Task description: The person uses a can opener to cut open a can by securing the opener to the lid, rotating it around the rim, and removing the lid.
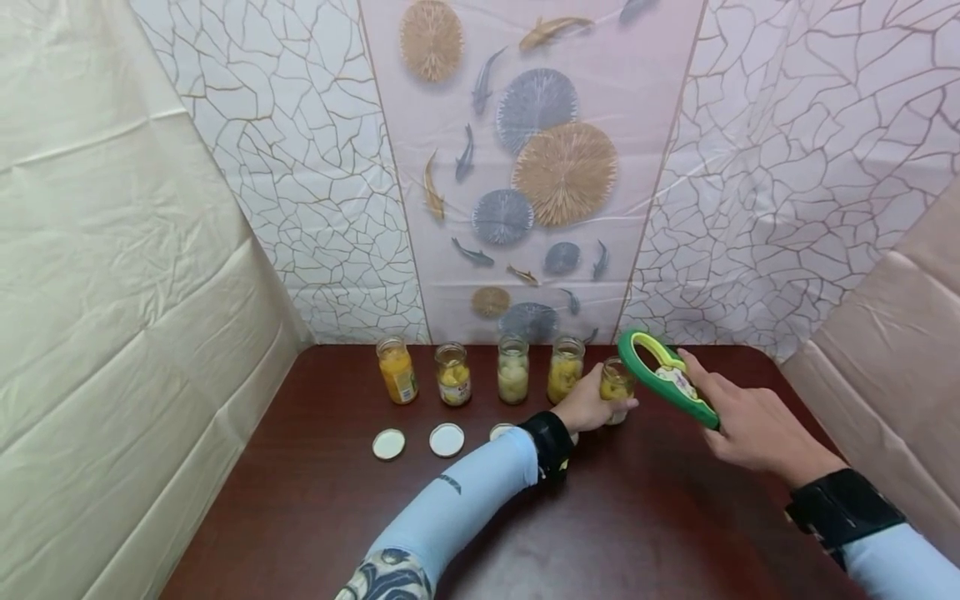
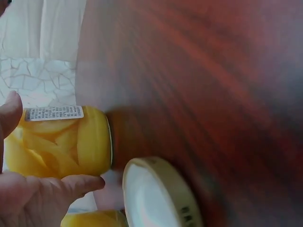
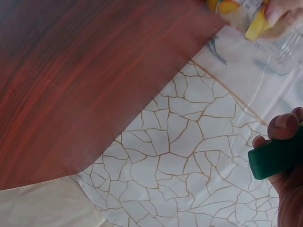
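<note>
Head view: left hand (image 1: 588, 410) grips the rightmost jar (image 1: 617, 385) on the desk (image 1: 645, 517); right hand (image 1: 750, 421) clutches a green opener (image 1: 663, 379) beside it.

Left wrist view: fingers (image 2: 71, 185) wrap the jar (image 2: 66, 142), near a loose lid (image 2: 156, 194).

Right wrist view: fingers (image 3: 284, 127) clasp the opener (image 3: 277, 158). A careless swing could topple the jar.

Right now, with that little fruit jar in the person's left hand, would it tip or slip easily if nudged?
Probably somewhat tippy: the jar is taller than wide and stands on a smooth table. It looks like glass packed with yellow fruit, so likely heavy for its size, and breakable if knocked over. The left hand grips it, which should steady it; smooth glass may still slip.
</note>
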`<action>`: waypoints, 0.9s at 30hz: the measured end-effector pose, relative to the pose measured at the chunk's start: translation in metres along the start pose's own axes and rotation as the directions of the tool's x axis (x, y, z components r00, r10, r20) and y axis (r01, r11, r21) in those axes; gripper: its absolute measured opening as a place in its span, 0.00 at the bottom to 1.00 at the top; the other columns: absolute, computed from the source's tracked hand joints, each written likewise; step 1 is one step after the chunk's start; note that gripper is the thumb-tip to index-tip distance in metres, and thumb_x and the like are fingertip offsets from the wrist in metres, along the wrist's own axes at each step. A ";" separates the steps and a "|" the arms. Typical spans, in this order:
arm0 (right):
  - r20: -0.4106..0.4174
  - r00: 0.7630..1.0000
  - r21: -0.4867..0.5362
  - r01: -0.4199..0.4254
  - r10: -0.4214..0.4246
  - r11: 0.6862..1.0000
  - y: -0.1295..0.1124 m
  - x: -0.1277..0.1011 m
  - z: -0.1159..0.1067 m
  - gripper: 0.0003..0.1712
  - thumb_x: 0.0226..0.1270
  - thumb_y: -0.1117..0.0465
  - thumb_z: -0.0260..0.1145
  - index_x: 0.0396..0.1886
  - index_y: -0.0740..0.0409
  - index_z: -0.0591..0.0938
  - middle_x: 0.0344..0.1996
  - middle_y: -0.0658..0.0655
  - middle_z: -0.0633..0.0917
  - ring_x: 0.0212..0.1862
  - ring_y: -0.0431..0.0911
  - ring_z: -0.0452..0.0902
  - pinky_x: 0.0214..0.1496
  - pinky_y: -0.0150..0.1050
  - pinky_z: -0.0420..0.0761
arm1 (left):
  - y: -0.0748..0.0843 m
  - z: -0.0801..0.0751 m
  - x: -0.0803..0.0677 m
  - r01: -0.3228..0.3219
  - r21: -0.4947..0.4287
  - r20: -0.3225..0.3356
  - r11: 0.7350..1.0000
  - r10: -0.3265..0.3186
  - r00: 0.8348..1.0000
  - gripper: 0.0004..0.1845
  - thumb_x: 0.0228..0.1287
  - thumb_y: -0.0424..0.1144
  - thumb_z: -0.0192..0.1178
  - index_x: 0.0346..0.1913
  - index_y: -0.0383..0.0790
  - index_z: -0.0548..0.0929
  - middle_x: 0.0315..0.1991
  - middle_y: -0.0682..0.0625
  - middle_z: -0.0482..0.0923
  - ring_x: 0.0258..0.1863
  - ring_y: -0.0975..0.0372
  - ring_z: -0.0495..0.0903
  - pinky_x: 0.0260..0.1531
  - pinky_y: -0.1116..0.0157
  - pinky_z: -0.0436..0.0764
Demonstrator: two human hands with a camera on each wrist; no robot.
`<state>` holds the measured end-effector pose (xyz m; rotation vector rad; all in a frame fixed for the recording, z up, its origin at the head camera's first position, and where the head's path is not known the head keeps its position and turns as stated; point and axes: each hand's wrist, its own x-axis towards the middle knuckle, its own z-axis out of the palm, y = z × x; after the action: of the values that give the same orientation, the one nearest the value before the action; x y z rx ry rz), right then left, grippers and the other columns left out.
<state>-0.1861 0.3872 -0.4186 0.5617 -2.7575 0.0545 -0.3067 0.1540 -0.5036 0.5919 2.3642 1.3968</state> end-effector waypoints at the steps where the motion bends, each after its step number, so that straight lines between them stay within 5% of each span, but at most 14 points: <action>1: 0.001 1.000 0.003 0.002 -0.002 1.000 -0.001 0.000 0.000 0.62 0.57 0.58 0.74 0.88 0.53 0.51 0.47 0.61 0.85 0.26 0.38 0.67 0.26 0.34 0.67 | 0.001 0.000 0.004 -0.004 0.001 -0.001 1.000 0.004 1.000 0.43 0.72 0.57 0.70 0.82 0.53 0.62 0.70 0.52 0.80 0.70 0.59 0.79 0.70 0.58 0.79; 5: -0.008 1.000 0.003 0.015 -0.015 1.000 -0.002 -0.001 0.000 0.62 0.56 0.58 0.73 0.88 0.54 0.52 0.47 0.61 0.86 0.25 0.38 0.67 0.25 0.34 0.67 | 0.004 0.001 0.015 -0.001 0.023 -0.021 1.000 0.001 1.000 0.37 0.73 0.55 0.70 0.78 0.52 0.66 0.62 0.52 0.84 0.63 0.62 0.83 0.65 0.61 0.80; 12: -0.007 1.000 -0.002 0.020 -0.020 1.000 -0.004 -0.006 0.004 0.63 0.54 0.59 0.75 0.87 0.54 0.52 0.44 0.59 0.85 0.25 0.37 0.66 0.24 0.33 0.66 | 0.008 0.009 0.023 0.048 0.123 -0.078 0.991 -0.039 0.996 0.37 0.75 0.57 0.66 0.76 0.44 0.63 0.61 0.46 0.83 0.57 0.62 0.83 0.57 0.65 0.80; 18: -0.020 0.999 -0.007 0.025 -0.025 1.000 -0.004 -0.009 0.005 0.63 0.53 0.59 0.74 0.87 0.54 0.53 0.43 0.58 0.85 0.24 0.36 0.66 0.24 0.34 0.66 | 0.006 0.012 0.029 0.056 0.114 -0.086 0.992 -0.046 0.995 0.32 0.77 0.55 0.63 0.72 0.44 0.64 0.52 0.48 0.82 0.47 0.65 0.79 0.50 0.67 0.78; 22: -0.027 0.999 -0.008 0.034 -0.034 0.999 -0.003 -0.007 0.008 0.63 0.52 0.59 0.74 0.87 0.53 0.54 0.41 0.56 0.84 0.23 0.35 0.65 0.24 0.33 0.66 | 0.006 0.010 0.026 0.064 0.105 -0.062 0.992 -0.058 0.996 0.44 0.76 0.57 0.63 0.82 0.43 0.55 0.69 0.43 0.79 0.65 0.59 0.80 0.64 0.62 0.80; 25: -0.030 0.999 -0.009 0.038 -0.039 0.999 -0.003 -0.007 0.008 0.62 0.53 0.59 0.74 0.87 0.53 0.54 0.39 0.54 0.83 0.23 0.35 0.63 0.23 0.33 0.64 | 0.009 0.009 0.014 0.062 0.072 -0.017 0.995 -0.061 0.998 0.58 0.74 0.61 0.65 0.88 0.45 0.36 0.86 0.38 0.55 0.85 0.51 0.60 0.79 0.53 0.71; 27: -0.025 0.999 -0.010 0.034 -0.034 0.999 -0.003 -0.008 0.007 0.63 0.53 0.59 0.74 0.87 0.53 0.53 0.39 0.55 0.83 0.23 0.35 0.62 0.24 0.33 0.64 | 0.013 0.009 0.003 0.054 0.046 0.014 0.997 -0.055 0.998 0.65 0.72 0.63 0.66 0.87 0.47 0.26 0.89 0.38 0.38 0.89 0.48 0.43 0.83 0.48 0.63</action>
<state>-0.1808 0.3868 -0.4282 0.6009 -2.7219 0.0405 -0.3022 0.1680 -0.4967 0.5438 2.3877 1.3145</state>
